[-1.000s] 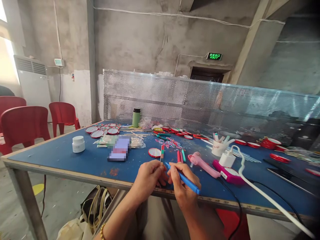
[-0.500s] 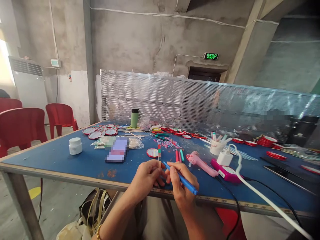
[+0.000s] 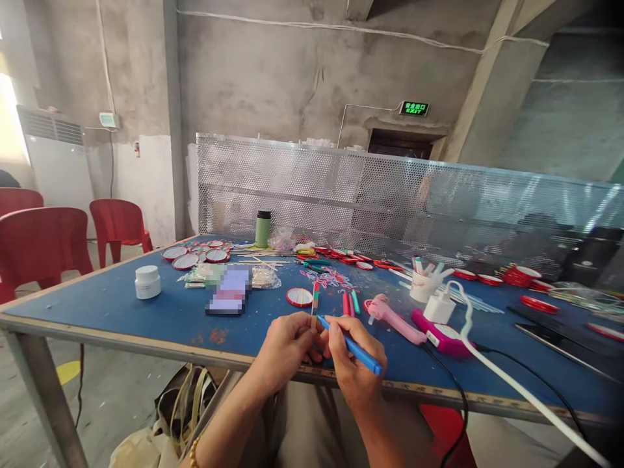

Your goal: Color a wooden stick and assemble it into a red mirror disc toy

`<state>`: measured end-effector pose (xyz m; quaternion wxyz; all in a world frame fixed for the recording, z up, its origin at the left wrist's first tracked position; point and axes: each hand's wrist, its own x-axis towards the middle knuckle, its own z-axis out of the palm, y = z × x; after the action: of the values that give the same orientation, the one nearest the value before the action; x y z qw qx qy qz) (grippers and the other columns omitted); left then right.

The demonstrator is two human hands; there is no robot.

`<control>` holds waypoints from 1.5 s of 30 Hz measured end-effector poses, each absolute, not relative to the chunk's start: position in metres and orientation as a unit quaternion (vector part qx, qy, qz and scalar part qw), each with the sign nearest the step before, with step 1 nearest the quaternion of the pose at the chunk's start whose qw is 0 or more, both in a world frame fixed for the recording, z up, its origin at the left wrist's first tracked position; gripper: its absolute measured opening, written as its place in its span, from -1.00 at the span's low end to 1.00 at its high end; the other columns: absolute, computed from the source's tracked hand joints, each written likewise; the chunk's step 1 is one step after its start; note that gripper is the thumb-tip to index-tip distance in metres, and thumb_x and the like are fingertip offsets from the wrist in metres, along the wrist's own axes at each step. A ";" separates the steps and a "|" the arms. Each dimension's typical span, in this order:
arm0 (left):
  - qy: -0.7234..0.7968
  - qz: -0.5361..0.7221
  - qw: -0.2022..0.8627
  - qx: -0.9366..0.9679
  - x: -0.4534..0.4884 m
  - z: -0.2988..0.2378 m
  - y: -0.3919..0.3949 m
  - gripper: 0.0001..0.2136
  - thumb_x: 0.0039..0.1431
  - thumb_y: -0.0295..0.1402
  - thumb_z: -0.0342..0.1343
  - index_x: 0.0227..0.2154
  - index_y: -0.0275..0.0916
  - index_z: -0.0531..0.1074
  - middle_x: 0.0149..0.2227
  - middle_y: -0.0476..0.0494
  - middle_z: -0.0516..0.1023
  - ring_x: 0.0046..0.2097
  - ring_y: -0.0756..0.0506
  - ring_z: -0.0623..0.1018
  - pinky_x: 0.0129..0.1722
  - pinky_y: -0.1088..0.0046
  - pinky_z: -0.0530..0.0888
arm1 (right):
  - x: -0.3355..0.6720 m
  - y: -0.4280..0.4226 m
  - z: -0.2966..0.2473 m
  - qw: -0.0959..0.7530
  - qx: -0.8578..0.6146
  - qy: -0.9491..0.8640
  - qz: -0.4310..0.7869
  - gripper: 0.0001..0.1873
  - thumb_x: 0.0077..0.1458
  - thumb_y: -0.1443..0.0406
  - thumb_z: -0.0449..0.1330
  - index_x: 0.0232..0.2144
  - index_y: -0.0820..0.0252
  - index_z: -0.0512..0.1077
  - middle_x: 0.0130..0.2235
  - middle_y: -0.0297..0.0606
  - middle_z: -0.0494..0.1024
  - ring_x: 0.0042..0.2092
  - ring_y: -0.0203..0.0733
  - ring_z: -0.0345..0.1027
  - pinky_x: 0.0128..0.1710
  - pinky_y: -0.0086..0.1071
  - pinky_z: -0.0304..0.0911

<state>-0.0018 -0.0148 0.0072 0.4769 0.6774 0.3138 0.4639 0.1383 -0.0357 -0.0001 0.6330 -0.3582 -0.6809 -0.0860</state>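
Near the table's front edge, my left hand (image 3: pixel 288 344) is closed on a thin flat wooden stick (image 3: pixel 314 300), which stands upright with red, green and other coloured bands on its upper part. My right hand (image 3: pixel 358 357) grips a blue marker pen (image 3: pixel 361 354) like a pencil. The pen's tip meets the stick just above my left fingers, though whether it touches cannot be made out. Behind the stick lies a round red-rimmed white disc (image 3: pixel 299 297). Red and green markers (image 3: pixel 348 303) lie to the right of it.
A pink glue gun (image 3: pixel 394 320) and a magenta power strip (image 3: pixel 446 338) with a white plug and cables are at right. A cup of pens (image 3: pixel 423 286) stands behind them. At left are a phone (image 3: pixel 229 290) and a white jar (image 3: pixel 147 283). A green bottle (image 3: pixel 263 229) stands farther back.
The stick has shifted slightly to the right, and its top leans a little more that way. Both hands keep their grips, with the blue marker still at the stick.
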 end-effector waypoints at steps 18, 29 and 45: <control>0.324 0.469 0.434 0.697 -0.002 0.007 -0.017 -0.77 0.21 -0.25 0.02 -0.53 -0.20 0.32 -0.58 0.00 0.49 -0.50 -0.02 0.51 -0.48 0.54 0.39 | 0.136 -0.035 0.005 0.620 -0.346 -0.695 -0.117 -0.83 0.25 0.39 0.12 -0.36 0.18 0.49 -0.48 -0.34 0.58 -0.47 -0.30 0.49 -0.41 -0.49 0.37; 0.322 0.463 0.461 0.686 -0.001 0.007 -0.015 -0.85 0.16 -0.32 -0.01 -0.45 -0.22 0.39 -0.55 0.02 0.50 -0.47 -0.03 0.55 -0.47 0.56 0.41 | 0.138 -0.035 0.000 0.639 -0.353 -0.674 -0.117 -0.84 0.27 0.38 0.12 -0.32 0.18 0.49 -0.50 -0.38 0.56 -0.51 -0.31 0.47 -0.45 -0.48 0.36; 0.319 0.483 0.438 0.688 -0.001 0.008 -0.018 -0.81 0.17 -0.31 0.02 -0.53 -0.21 0.34 -0.58 0.03 0.47 -0.50 -0.01 0.50 -0.49 0.56 0.37 | 0.134 -0.033 0.005 0.626 -0.338 -0.691 -0.131 -0.84 0.24 0.39 0.13 -0.35 0.20 0.51 -0.46 -0.31 0.60 -0.46 -0.28 0.51 -0.40 -0.48 0.37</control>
<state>-0.0006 -0.0176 0.0079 0.4382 0.6879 0.3192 0.4827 0.1345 -0.0332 0.0046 0.6257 -0.3378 -0.6909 -0.1309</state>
